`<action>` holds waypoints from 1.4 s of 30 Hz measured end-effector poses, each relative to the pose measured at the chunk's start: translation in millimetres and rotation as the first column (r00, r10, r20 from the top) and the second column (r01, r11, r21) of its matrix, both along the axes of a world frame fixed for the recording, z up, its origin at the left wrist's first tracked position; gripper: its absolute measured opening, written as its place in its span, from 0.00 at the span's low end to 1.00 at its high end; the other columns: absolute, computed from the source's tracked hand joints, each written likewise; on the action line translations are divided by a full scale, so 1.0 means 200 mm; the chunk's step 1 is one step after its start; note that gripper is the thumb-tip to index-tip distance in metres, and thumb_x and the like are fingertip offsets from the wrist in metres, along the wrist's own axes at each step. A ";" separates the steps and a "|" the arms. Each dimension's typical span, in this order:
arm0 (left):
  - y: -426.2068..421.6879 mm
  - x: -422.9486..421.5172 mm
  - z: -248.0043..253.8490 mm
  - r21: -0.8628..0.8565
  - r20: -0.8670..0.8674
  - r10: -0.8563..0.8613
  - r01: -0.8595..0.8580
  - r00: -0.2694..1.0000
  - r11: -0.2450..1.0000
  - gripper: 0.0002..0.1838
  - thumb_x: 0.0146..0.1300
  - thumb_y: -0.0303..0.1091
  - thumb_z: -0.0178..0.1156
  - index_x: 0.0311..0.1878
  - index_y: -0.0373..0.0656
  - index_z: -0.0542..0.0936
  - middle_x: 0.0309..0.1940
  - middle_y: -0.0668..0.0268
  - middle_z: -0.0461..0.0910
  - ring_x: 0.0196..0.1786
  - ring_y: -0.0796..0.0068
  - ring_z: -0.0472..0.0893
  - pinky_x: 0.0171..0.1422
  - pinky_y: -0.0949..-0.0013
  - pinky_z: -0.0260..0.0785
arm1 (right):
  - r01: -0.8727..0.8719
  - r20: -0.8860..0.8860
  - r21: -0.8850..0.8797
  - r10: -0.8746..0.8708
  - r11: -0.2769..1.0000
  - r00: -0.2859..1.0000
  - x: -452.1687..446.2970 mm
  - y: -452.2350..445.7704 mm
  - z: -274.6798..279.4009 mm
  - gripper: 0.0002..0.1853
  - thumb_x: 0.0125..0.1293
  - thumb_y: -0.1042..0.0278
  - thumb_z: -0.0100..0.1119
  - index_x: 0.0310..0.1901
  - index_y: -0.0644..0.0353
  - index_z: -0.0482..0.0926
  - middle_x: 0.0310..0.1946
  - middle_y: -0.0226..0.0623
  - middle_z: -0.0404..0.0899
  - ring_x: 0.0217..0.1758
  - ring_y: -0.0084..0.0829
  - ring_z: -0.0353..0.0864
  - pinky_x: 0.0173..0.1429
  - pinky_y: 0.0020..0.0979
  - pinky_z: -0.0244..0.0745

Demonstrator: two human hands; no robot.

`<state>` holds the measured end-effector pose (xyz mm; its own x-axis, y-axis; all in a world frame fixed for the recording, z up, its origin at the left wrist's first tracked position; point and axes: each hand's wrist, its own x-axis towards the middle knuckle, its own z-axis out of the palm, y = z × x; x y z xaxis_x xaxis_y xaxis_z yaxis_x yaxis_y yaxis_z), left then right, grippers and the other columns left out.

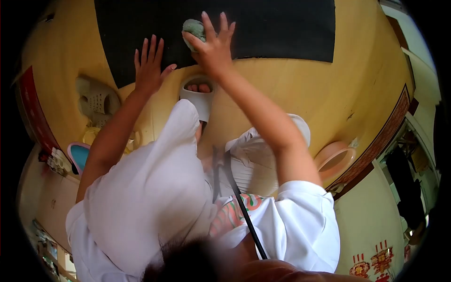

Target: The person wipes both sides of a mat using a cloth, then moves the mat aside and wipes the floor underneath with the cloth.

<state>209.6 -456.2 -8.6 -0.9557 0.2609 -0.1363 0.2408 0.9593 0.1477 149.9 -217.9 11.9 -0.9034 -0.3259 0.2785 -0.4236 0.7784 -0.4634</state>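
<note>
Head view: splayed right hand [213, 52] touches bunched greenish cloth [193, 28].

Soft, moderate indoor light, warm over the yellow floor [291, 89], with a diffuse pale sheen right of centre. Main source unclear; probably toward the upper right. Black mat [282, 33] reads nearly flat, little texture. White sleeve [310, 225] among the brightest areas, its folds shaded grey. Dark hair [188, 261] at the bottom is out of focus, smeared. Strong fisheye: right wall [366, 207] leans steeply, black vignette fills the corners. Lower-left clutter [47, 249] soft, indistinct.
</note>
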 end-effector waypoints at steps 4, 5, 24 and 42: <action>-0.01 0.01 -0.01 -0.015 -0.016 0.009 -0.010 1.000 1.000 0.45 0.72 0.68 0.47 0.84 0.54 0.50 0.86 0.63 0.42 0.86 0.56 0.42 0.85 0.42 0.31 | -0.537 -0.219 0.283 0.599 0.794 0.770 -0.17 0.46 -0.17 0.23 0.56 0.68 0.69 0.56 0.40 0.85 0.69 0.39 0.73 0.59 0.46 0.77 0.57 0.45 0.77; -0.02 0.00 -0.01 -0.011 -0.025 0.007 -0.007 1.000 1.000 0.45 0.72 0.69 0.46 0.84 0.55 0.50 0.86 0.64 0.42 0.86 0.58 0.42 0.85 0.42 0.31 | -0.500 -0.238 0.438 0.633 0.747 0.737 -0.25 0.65 -0.18 0.20 0.59 0.67 0.67 0.54 0.42 0.86 0.66 0.39 0.76 0.54 0.40 0.80 0.51 0.39 0.79; -0.02 0.02 -0.02 0.024 0.006 0.045 -0.045 0.999 0.999 0.46 0.71 0.68 0.48 0.84 0.55 0.49 0.86 0.64 0.41 0.87 0.59 0.39 0.85 0.42 0.31 | -0.045 -0.309 0.503 0.229 0.863 0.923 -0.48 0.84 -0.14 0.19 0.64 0.68 0.64 0.58 0.49 0.81 0.44 0.34 0.86 0.37 0.34 0.83 0.38 0.34 0.79; 0.01 -0.21 -0.03 0.061 -0.068 -0.029 0.033 0.997 0.998 0.44 0.69 0.54 0.60 0.83 0.48 0.54 0.84 0.63 0.49 0.85 0.60 0.49 0.83 0.43 0.38 | 0.066 -0.150 0.623 0.037 0.780 0.988 -0.49 1.19 -0.21 0.27 0.61 0.73 0.63 0.63 0.42 0.81 0.51 0.35 0.81 0.48 0.41 0.79 0.46 0.40 0.79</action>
<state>167.2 -454.7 -13.8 -0.9535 0.2965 -0.0548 0.2817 0.9408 0.1888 51.9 19.6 -29.7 -0.8750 -0.4614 0.1464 -0.4323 0.8809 0.1925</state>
